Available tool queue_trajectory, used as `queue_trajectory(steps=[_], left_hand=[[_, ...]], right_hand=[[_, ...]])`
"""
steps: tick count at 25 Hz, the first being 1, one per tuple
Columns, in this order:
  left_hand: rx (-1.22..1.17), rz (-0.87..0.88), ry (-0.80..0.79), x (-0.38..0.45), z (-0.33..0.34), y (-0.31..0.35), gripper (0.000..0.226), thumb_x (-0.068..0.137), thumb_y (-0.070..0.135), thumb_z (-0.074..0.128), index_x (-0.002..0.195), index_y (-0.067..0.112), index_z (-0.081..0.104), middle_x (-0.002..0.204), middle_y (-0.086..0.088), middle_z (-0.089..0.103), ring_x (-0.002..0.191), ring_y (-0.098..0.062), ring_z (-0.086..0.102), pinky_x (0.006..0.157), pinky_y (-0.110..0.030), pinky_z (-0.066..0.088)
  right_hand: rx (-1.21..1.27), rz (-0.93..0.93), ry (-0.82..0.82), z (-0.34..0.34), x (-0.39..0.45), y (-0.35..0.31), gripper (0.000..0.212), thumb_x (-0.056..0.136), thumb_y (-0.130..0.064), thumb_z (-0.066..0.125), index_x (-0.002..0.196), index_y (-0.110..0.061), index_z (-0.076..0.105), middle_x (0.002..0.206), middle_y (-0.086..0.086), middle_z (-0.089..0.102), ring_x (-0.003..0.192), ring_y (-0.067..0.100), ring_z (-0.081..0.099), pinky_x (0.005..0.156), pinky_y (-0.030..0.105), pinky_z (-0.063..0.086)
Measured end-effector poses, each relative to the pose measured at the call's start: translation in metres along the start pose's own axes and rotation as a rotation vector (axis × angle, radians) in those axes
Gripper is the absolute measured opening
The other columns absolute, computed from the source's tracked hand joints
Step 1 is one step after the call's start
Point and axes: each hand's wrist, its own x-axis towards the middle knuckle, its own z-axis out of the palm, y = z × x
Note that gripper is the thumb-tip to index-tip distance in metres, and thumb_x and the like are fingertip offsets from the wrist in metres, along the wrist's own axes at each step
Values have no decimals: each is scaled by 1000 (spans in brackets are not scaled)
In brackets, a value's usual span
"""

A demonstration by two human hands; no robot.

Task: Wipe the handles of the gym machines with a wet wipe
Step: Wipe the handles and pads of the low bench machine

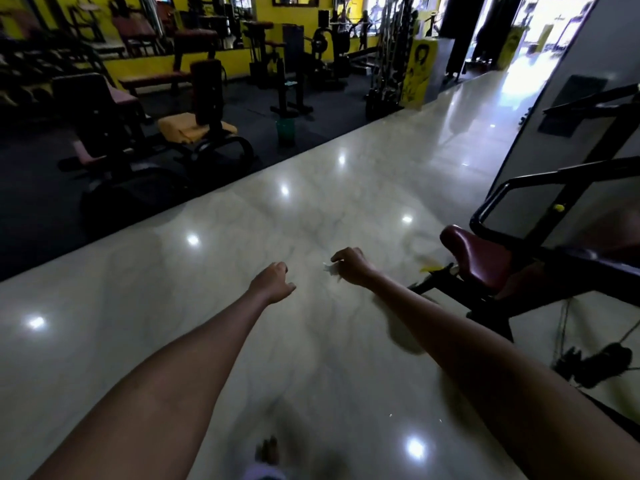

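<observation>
Head view of a gym interior. Both bare forearms extend forward over a polished, pale marble-patterned floor whose glossy surface mirrors round ceiling lights. The right hand is curled, its fingers pinching a small, crumpled white wet wipe that protrudes from the thumb side of the fist. The left hand hangs just beside it, apart from the wipe, with fingers loosely curled and holding nothing. The two hands are near each other but not touching.

To the right stands a gym machine of black tubular steel, carrying a rounded, padded maroon seat with a smooth vinyl sheen; a small yellow knob sits on its angled frame. The wipe is held in the air to the left of this seat, apart from it. Dark cables lie on the floor beneath the machine.

To the upper left, the polished floor ends at a straight edge against dark matte rubber matting, on which stand several black-framed machines with maroon pads. A folded yellow towel lies on one of them. The rear walls are painted yellow. A blurred bare foot shows at the lower edge.
</observation>
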Motion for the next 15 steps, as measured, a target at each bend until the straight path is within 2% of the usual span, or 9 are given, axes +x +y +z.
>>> queue_trajectory(steps=[5, 9, 15], left_hand=[[20, -2, -9, 107, -12, -14, 48, 89, 29, 59, 126, 3, 46, 133, -15, 46, 120, -28, 48, 94, -32, 40], [29, -12, -33, 206, -36, -18, 47, 89, 30, 58, 126, 5, 45, 134, -14, 45, 120, -28, 48, 95, -31, 40], [52, 65, -44, 356, -87, 4, 47, 90, 30, 57, 128, 4, 45, 136, -15, 44, 123, -28, 47, 96, -31, 40]], right_hand=[[-31, -24, -37, -5, 109, 20, 29, 84, 6, 50, 110, 9, 64, 113, 26, 63, 103, 34, 61, 87, 37, 48], [-68, -16, -22, -24, 206, 34, 26, 84, 6, 52, 106, 10, 65, 111, 26, 64, 105, 34, 60, 89, 34, 43], [-21, 94, 136, -66, 343, 64, 32, 82, 6, 50, 110, 4, 65, 115, 23, 63, 107, 33, 59, 87, 34, 45]])
